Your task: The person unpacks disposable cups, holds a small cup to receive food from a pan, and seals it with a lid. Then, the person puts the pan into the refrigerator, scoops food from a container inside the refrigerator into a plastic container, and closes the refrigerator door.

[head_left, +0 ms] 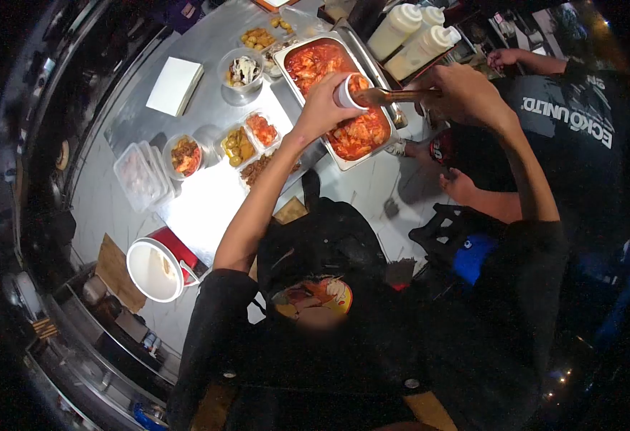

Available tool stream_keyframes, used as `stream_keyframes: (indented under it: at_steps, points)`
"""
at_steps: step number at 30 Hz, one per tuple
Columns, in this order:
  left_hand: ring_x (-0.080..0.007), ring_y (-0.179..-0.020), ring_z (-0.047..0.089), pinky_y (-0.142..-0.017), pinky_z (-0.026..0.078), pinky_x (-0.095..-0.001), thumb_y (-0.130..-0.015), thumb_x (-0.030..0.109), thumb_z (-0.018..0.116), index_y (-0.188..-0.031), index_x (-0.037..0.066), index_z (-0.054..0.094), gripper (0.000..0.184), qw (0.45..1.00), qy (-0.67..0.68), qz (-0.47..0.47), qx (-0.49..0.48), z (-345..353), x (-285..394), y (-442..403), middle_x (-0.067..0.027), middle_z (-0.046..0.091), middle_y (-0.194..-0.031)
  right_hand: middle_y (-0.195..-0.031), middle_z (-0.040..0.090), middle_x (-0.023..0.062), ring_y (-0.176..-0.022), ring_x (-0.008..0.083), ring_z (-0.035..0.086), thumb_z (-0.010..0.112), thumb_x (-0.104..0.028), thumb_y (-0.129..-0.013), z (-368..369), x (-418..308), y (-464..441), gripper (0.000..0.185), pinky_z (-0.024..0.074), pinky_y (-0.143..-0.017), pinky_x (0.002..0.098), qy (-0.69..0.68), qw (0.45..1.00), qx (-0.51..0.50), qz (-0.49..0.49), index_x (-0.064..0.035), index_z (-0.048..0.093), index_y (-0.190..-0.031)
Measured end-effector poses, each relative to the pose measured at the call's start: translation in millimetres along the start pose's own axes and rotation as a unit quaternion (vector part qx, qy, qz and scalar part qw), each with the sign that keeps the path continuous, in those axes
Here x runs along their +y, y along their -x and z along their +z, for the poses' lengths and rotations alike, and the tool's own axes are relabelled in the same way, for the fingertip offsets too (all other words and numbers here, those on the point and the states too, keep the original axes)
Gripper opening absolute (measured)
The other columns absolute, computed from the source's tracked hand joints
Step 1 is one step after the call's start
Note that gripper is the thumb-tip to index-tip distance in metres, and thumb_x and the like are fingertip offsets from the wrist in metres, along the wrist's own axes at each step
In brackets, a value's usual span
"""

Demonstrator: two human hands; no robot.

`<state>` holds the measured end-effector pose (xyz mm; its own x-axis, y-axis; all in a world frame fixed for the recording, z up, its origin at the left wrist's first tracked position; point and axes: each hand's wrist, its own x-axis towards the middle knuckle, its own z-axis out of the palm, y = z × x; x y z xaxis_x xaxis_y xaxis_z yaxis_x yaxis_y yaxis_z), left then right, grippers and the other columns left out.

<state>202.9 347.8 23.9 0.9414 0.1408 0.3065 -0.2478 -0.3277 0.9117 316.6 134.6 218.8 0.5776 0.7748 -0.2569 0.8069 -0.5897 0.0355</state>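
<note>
My left hand (320, 108) is wrapped around a small white cup (343, 96), tilted above the metal pan (344, 165). Red, saucy food (358, 81) shows at the cup's mouth. From the right, my right hand (469, 95) grips the handle of a brown wooden spoon (394, 95), whose head is at the cup's opening. Below both hands, the pan holds chunky pieces in red sauce (360, 138). Next to my left forearm is a divided tray (257, 138) with green slices, red pieces and brown bits.
Squeeze bottles (419, 54) stand behind the pan. Food bowls (241, 70) (183, 156), a white box (175, 86) and stacked clear lids (141, 176) sit on the metal table. A red-and-white bucket (158, 268) is lower left. Another person in a dark shirt (559, 118) is close on the right.
</note>
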Motion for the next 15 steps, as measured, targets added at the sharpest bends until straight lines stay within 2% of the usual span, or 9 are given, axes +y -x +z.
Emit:
stream_keyframes:
  at_steps: [3, 6, 7, 9, 10, 13, 15]
  points:
    - [-0.0287, -0.102, 0.061, -0.091, 0.047, -0.035, -0.062, 0.021, 0.086, -0.116, -0.001, 0.058, 0.065, 1.0, 0.007, -0.023, 0.017, 4.1, -4.7, 6.3, -0.0145, 0.061, -0.112, -0.081, 0.067, 0.0219, -0.078, 0.0358, 0.067, 0.069, -0.029, -0.079, -2.8, 12.8, 7.1, 0.029, 0.0511, -0.068, 0.0446, 0.058, 0.997, 0.042, 0.008, -0.0038, 0.07, -0.094]
    - [-0.0277, -0.101, 0.062, -0.09, 0.047, -0.0345, -0.062, 0.021, 0.086, -0.116, -0.001, 0.059, 0.064, 0.998, 0.059, -0.033, 0.019, 5.1, 2.9, 6.2, -0.0141, 0.062, -0.11, -0.073, 0.066, 0.0189, -0.071, 0.0367, 0.065, 0.068, -0.027, -0.079, -50.3, -32.7, 10.7, 0.024, 0.0505, -0.063, 0.0444, -0.049, 0.996, -0.065, 0.043, -0.0031, 0.07, -0.085]
    - [-0.0252, -0.101, 0.062, -0.09, 0.047, -0.0331, -0.062, 0.021, 0.086, -0.116, -0.001, 0.059, 0.064, 0.999, 0.043, -0.027, 0.012, 6.4, 5.2, 6.2, -0.0131, 0.062, -0.11, -0.09, 0.068, 0.022, -0.087, 0.0369, 0.066, 0.067, -0.022, -0.082, -35.4, -39.1, 5.8, 0.028, 0.0509, -0.075, 0.0445, -0.005, 0.995, -0.073, 0.071, -0.0021, 0.068, -0.101]
    - [-0.0203, -0.102, 0.062, -0.09, 0.047, -0.0302, -0.064, 0.02, 0.086, -0.117, -0.001, 0.059, 0.064, 1.0, 0.011, -0.016, 0.001, 7.6, 5.1, 5.5, -0.0111, 0.063, -0.11, -0.089, 0.069, 0.0174, -0.082, 0.0338, 0.067, 0.068, -0.02, -0.079, -12.9, -27.9, 8.8, 0.027, 0.0525, -0.073, 0.0422, 0.036, 0.996, -0.054, 0.055, -0.0081, 0.07, -0.103]
    - [-0.0212, -0.101, 0.062, -0.09, 0.047, -0.0312, -0.063, 0.02, 0.086, -0.116, -0.001, 0.059, 0.064, 0.999, 0.022, -0.025, 0.003, 6.1, 4.2, 5.2, -0.0118, 0.063, -0.109, -0.089, 0.069, 0.0151, -0.08, 0.0322, 0.067, 0.069, -0.019, -0.078, -8.6, -21.6, 9.0, 0.028, 0.0533, -0.071, 0.041, 0.058, 0.996, -0.044, 0.043, -0.0111, 0.071, -0.105]
    - [-0.0226, -0.099, 0.063, -0.089, 0.048, -0.0322, -0.061, 0.017, 0.086, -0.115, -0.001, 0.058, 0.063, 0.996, 0.061, -0.061, 0.007, 2.9, 1.3, 12.3, -0.0133, 0.063, -0.107, -0.087, 0.069, 0.0146, -0.082, 0.0325, 0.066, 0.069, -0.021, -0.078, -25.2, -15.1, 11.9, 0.029, 0.052, -0.074, 0.0418, -0.055, 0.993, -0.075, 0.076, -0.0108, 0.071, -0.105]
    - [-0.0222, -0.099, 0.063, -0.088, 0.048, -0.0318, -0.062, 0.016, 0.086, -0.115, -0.001, 0.058, 0.063, 0.998, 0.051, -0.038, 0.012, 8.0, 5.8, 11.1, -0.0129, 0.063, -0.108, -0.083, 0.068, 0.0147, -0.08, 0.0327, 0.067, 0.068, -0.019, -0.078, -4.9, -23.3, 13.8, 0.022, 0.053, -0.071, 0.043, -0.002, 0.999, 0.018, 0.027, -0.0118, 0.071, -0.098]
